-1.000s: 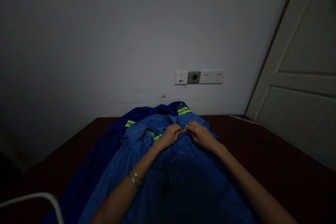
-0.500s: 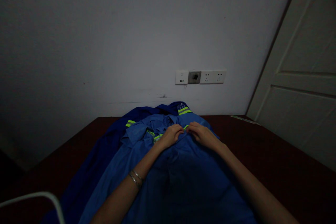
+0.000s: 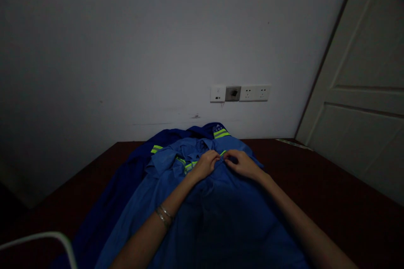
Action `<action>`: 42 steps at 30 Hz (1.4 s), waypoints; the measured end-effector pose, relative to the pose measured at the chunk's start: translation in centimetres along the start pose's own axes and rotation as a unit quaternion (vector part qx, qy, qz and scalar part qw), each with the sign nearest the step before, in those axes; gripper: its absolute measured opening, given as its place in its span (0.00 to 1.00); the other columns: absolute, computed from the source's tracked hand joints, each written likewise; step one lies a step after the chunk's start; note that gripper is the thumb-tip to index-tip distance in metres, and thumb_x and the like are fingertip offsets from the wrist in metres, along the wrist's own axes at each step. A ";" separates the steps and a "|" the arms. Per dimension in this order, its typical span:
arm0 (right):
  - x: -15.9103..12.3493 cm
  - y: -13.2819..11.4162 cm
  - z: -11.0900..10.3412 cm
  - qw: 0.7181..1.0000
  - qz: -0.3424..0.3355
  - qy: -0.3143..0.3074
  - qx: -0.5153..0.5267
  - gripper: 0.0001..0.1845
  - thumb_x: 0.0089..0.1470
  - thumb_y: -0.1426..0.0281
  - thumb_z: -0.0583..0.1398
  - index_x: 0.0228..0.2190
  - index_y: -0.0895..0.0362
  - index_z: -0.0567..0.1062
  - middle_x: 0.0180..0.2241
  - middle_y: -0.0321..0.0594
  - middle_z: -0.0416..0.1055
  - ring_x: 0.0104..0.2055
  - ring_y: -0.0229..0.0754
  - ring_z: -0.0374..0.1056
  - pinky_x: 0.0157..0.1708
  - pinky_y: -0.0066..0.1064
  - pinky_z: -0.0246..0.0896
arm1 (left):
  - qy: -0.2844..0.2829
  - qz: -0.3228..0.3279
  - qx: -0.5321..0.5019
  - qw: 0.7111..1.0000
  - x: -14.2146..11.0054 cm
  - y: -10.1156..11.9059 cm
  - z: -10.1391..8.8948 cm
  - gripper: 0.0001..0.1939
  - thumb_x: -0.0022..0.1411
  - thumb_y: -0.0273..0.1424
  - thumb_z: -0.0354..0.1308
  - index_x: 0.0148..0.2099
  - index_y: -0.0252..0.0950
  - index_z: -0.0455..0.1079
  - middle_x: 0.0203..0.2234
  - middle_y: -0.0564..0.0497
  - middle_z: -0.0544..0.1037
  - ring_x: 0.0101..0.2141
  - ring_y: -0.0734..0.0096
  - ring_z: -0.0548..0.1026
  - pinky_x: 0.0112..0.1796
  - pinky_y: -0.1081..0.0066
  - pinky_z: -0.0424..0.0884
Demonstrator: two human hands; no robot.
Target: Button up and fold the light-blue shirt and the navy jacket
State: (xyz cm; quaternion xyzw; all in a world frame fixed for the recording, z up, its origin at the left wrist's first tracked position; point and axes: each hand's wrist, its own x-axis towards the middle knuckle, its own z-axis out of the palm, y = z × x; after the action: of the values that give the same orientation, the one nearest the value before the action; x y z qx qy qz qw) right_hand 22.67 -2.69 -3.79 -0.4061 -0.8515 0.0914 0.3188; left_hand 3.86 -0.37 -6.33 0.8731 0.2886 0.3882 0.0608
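Note:
A blue work jacket (image 3: 176, 193) with yellow-green reflective strips lies spread and rumpled in front of me. My left hand (image 3: 206, 164) is closed, its fingertips pinching the cloth near the middle of the upper part. Just to its right, my right hand (image 3: 241, 163) pinches the same area between thumb and fingers, with a small gap showing behind the fingertips. A short reflective strip (image 3: 222, 153) shows between the two hands. What exactly lies in the fingertips is too small and dark to make out. Darker blue cloth (image 3: 126, 180) lies beneath and to the left.
The clothes rest on a dark red-brown surface (image 3: 299, 176) against a pale wall (image 3: 151, 50). Sockets and switches (image 3: 255, 92) sit low on the wall. A white panelled door (image 3: 362, 122) stands at the right. A pale curved tube (image 3: 53, 234) crosses the lower left corner.
My right hand has shifted slightly, and a gap between its thumb and forefinger now shows. The left hand and the jacket stay almost the same.

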 end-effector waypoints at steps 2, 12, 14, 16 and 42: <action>0.1 -0.1 0.3 1.000 0.015 -0.001 -0.005 0.11 0.52 0.65 0.55 0.35 0.56 0.74 0.34 0.40 0.73 0.37 0.42 0.67 0.39 0.32 0.59 | -0.003 0.010 0.015 1.000 -0.1 0.0 0.0 0.08 0.61 0.22 0.47 0.35 0.33 0.67 0.31 0.48 0.72 0.34 0.71 0.69 0.39 0.72 0.66; 0.2 -0.1 0.8 0.996 0.075 -0.007 -0.058 0.13 0.51 0.63 0.56 0.35 0.56 0.76 0.37 0.42 0.74 0.42 0.46 0.67 0.42 0.33 0.57 | -0.013 0.053 0.048 0.997 0.0 0.5 -0.2 0.09 0.62 0.23 0.44 0.37 0.32 0.66 0.31 0.46 0.70 0.35 0.69 0.68 0.38 0.70 0.66; 0.3 0.1 1.0 0.994 0.095 -0.012 -0.057 0.13 0.51 0.62 0.57 0.34 0.55 0.76 0.37 0.41 0.74 0.42 0.45 0.67 0.40 0.32 0.58 | -0.014 0.057 0.048 0.997 0.0 0.5 -0.2 0.10 0.62 0.23 0.44 0.37 0.31 0.66 0.31 0.46 0.70 0.35 0.69 0.68 0.38 0.70 0.66; 0.3 0.3 1.0 0.992 0.111 -0.019 -0.059 0.13 0.51 0.61 0.56 0.34 0.54 0.76 0.37 0.42 0.74 0.40 0.45 0.68 0.38 0.31 0.58 | -0.013 0.061 0.047 0.997 -0.1 0.5 -0.2 0.10 0.62 0.22 0.44 0.37 0.31 0.66 0.31 0.46 0.70 0.35 0.69 0.68 0.38 0.69 0.66; 0.6 1.2 1.5 0.971 0.114 -0.002 0.210 0.11 0.42 0.65 0.59 0.27 0.60 0.76 0.25 0.36 0.71 0.28 0.38 0.62 0.31 0.29 0.56 | 0.032 0.097 0.008 0.995 -0.2 0.4 0.0 0.11 0.63 0.23 0.42 0.38 0.31 0.67 0.32 0.45 0.72 0.36 0.69 0.68 0.39 0.67 0.67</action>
State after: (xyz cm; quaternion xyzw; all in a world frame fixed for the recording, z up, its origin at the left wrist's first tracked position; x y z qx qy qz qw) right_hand 22.22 -1.27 -5.15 -0.4241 -0.7619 0.3047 0.3831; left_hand 3.96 -0.82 -6.28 0.8844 0.2075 0.4179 0.0064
